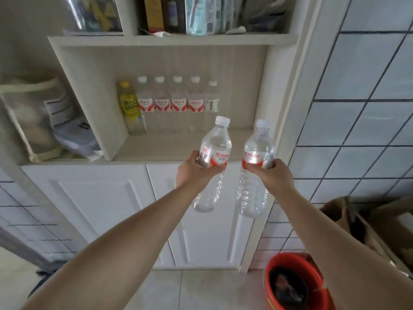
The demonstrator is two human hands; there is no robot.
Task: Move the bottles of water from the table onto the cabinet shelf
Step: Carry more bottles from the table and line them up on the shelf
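My left hand (194, 170) grips a clear water bottle (215, 144) with a red and white label around its middle. My right hand (273, 173) grips a second water bottle (257, 142) of the same kind. Both bottles are upright, held side by side in the air just in front of the cabinet shelf (169, 151). At the back of the shelf stands a row of several water bottles (171, 101) with white caps, and a yellow drink bottle (130, 106) at the left end of the row.
Books and packages (178, 14) fill the shelf above. White cabinet doors (107, 209) are below the shelf. A red bucket (290, 285) and a cardboard box (366, 224) stand on the floor at right. A bag and folded items (67, 128) lie in the left compartment.
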